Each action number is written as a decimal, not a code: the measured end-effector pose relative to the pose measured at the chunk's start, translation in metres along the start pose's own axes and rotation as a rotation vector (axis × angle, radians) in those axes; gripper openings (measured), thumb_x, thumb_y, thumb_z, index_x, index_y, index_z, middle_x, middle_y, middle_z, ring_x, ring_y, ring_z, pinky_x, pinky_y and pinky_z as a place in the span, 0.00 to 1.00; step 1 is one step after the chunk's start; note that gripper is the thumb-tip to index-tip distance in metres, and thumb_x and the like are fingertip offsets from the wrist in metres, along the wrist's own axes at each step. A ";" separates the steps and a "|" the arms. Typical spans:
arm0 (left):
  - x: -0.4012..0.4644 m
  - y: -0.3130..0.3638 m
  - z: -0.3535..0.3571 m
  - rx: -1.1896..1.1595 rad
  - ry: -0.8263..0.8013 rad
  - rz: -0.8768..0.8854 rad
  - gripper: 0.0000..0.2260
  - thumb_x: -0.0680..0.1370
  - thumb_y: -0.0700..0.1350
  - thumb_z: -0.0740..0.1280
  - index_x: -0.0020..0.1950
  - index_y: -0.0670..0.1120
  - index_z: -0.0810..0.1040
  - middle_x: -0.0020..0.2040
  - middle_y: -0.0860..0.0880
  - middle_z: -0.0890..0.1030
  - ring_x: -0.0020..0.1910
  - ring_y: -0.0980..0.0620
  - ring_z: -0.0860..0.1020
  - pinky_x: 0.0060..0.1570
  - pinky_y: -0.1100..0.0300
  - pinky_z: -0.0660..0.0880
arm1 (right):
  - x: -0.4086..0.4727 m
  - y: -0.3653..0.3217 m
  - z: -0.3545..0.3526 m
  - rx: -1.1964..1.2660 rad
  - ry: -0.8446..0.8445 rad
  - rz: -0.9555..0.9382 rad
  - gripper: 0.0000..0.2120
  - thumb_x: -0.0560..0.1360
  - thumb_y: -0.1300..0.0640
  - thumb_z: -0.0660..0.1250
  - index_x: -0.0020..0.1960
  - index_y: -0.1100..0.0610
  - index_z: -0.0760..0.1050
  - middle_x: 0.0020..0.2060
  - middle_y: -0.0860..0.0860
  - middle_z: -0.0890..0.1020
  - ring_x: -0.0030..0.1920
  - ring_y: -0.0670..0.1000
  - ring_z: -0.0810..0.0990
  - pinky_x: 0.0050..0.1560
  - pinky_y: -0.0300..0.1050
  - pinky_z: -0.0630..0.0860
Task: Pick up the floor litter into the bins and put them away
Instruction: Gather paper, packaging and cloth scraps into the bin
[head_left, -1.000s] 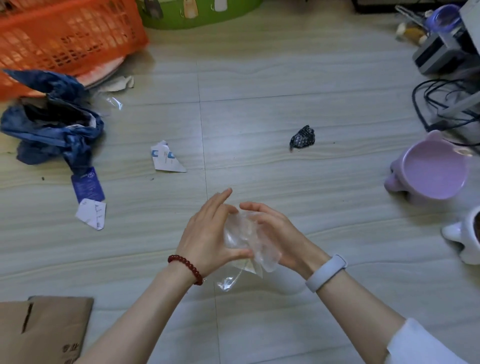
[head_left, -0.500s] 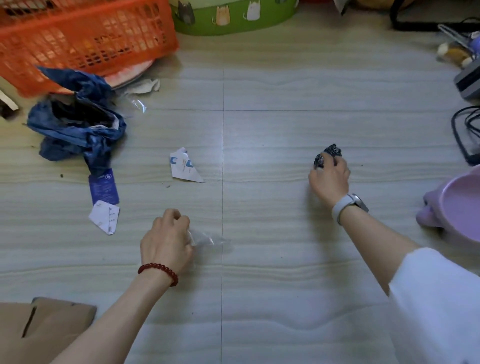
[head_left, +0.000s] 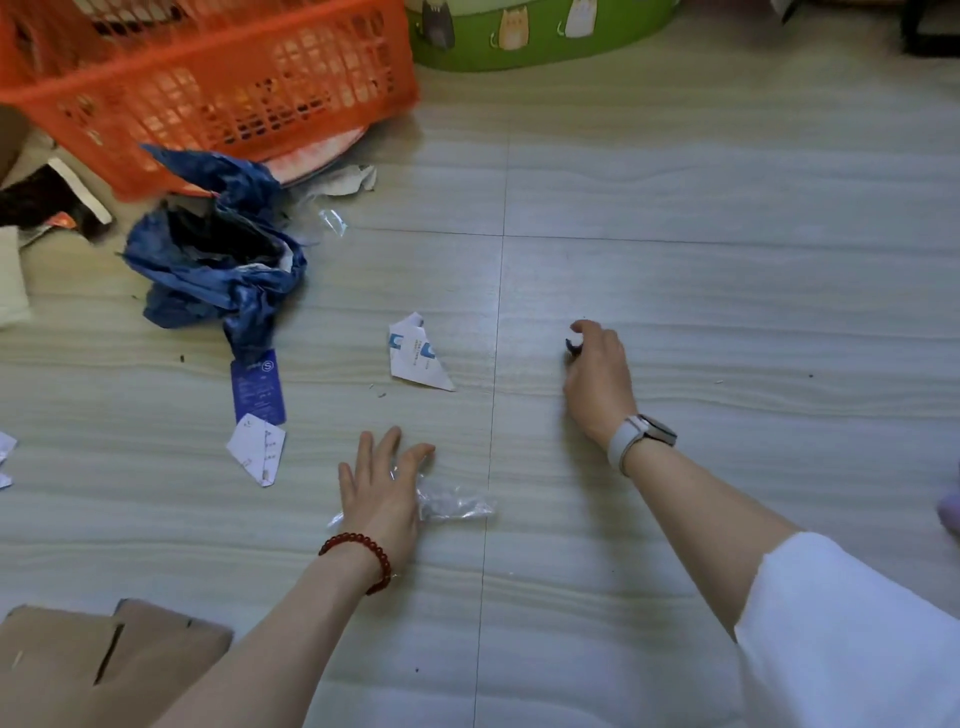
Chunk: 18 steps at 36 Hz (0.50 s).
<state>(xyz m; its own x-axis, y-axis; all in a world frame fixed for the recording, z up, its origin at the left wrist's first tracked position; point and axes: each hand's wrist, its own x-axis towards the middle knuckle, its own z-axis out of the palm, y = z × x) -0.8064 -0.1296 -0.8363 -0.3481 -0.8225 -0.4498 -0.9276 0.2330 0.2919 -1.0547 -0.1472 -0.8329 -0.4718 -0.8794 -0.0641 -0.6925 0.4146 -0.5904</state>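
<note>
Cardboard (head_left: 104, 654) lies nearest, flat at the bottom left corner of the floor (head_left: 727, 260). Just past it, the left hand (head_left: 382, 483) has its fingers spread out flat on a clear plastic wrapper (head_left: 452, 504), pressing it to the floor and not gripping it. Farther out, the right hand (head_left: 597, 369) is curled around a small dark scrap (head_left: 571, 345), pinching it.

Most of the job looks not done yet. A white torn paper (head_left: 418, 356) lies between the hands and the pile. A white and blue tag (head_left: 258, 415) lies to the left. Beyond that sits a crumpled blue bag (head_left: 218, 260), with more bits of paper and plastic beside it.

Farthest back is the orange basket (head_left: 208, 78), and next to it a green tub (head_left: 535, 31). Nothing blocks the way to the basket, but the blue bag sits right in front of it.
</note>
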 end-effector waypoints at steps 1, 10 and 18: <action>0.000 0.000 0.000 -0.004 -0.002 0.001 0.30 0.73 0.33 0.58 0.71 0.55 0.56 0.76 0.47 0.43 0.74 0.43 0.36 0.71 0.43 0.41 | 0.000 -0.016 0.008 0.039 -0.034 -0.053 0.22 0.74 0.72 0.54 0.67 0.63 0.64 0.57 0.62 0.69 0.59 0.58 0.69 0.54 0.45 0.68; -0.012 -0.012 -0.003 -0.144 0.088 0.118 0.24 0.68 0.31 0.57 0.62 0.47 0.71 0.67 0.50 0.69 0.73 0.42 0.58 0.70 0.49 0.56 | 0.015 -0.134 0.082 -0.150 -0.338 -0.489 0.20 0.76 0.67 0.56 0.67 0.60 0.67 0.71 0.55 0.61 0.70 0.58 0.60 0.66 0.54 0.64; -0.023 -0.089 -0.064 0.071 0.278 -0.167 0.31 0.71 0.37 0.63 0.71 0.58 0.62 0.77 0.48 0.49 0.68 0.44 0.60 0.63 0.50 0.59 | -0.006 -0.110 0.112 -0.496 -0.391 -0.517 0.23 0.81 0.48 0.48 0.74 0.48 0.50 0.74 0.51 0.51 0.74 0.60 0.45 0.73 0.62 0.43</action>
<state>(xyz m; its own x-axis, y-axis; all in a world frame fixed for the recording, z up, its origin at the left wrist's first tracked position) -0.7072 -0.1648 -0.7978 -0.1497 -0.9601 -0.2363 -0.9792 0.1108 0.1699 -0.9147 -0.2136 -0.8571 0.1351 -0.9679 -0.2117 -0.9749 -0.0917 -0.2030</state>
